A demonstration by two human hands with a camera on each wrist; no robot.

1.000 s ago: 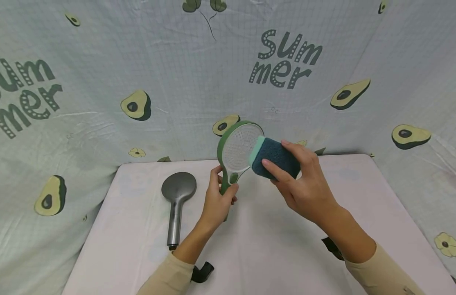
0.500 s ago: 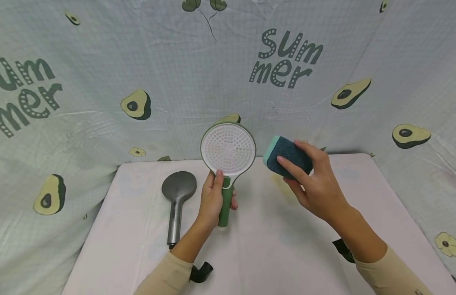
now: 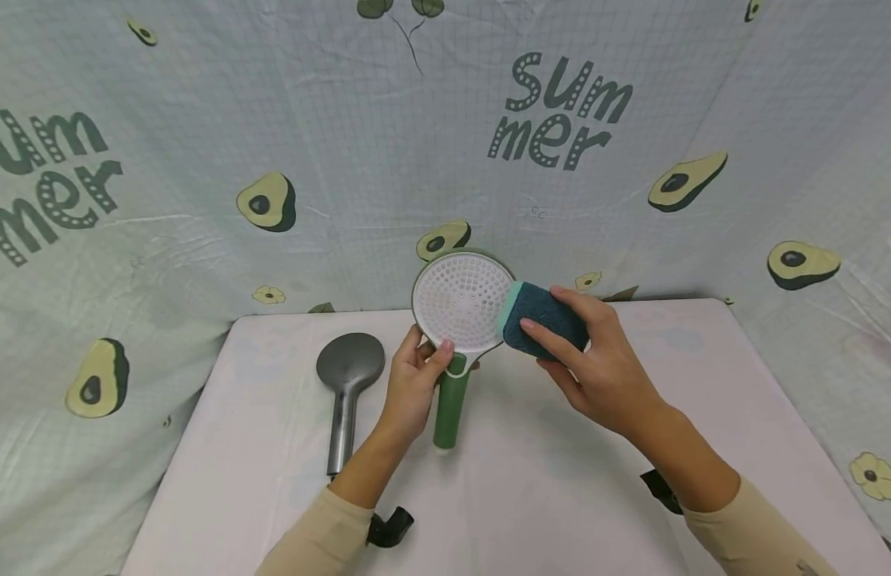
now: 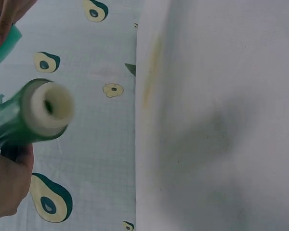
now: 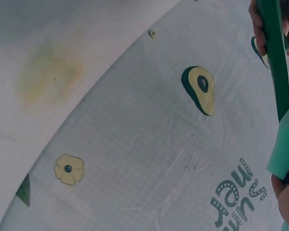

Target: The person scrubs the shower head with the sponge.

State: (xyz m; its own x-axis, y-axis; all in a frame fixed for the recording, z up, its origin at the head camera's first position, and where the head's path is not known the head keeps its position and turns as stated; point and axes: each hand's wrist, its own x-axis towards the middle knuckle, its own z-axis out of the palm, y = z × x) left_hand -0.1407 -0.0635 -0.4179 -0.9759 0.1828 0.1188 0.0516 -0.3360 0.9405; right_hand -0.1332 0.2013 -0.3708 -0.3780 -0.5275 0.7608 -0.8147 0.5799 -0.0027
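Note:
My left hand (image 3: pixel 411 388) grips a green shower head (image 3: pixel 450 412) by the neck below its round white nozzle face (image 3: pixel 463 300), which is turned toward me above the table. In my right hand (image 3: pixel 604 364) is a sponge (image 3: pixel 545 320), dark blue with a light-green side, pinched between thumb and fingers. The sponge's light-green side lies right at the right rim of the nozzle face. The left wrist view shows the handle's hollow white end (image 4: pixel 53 108) close up. At the right wrist view's edge, the sponge (image 5: pixel 285 144) overlaps the green rim (image 5: pixel 275 62).
A grey shower head (image 3: pixel 350 364) lies on the pink-white table (image 3: pixel 532 496) left of my left forearm. Beside that sleeve is a black elbow-shaped piece (image 3: pixel 391 528). A dark leaf print (image 3: pixel 660 488) shows by the right forearm. An avocado-print sheet (image 3: pixel 388 144) hangs behind the table.
The green shower head turned to face me, then shifted slightly right and down. The sponge moved off to the right, then came back left to the nozzle face's rim.

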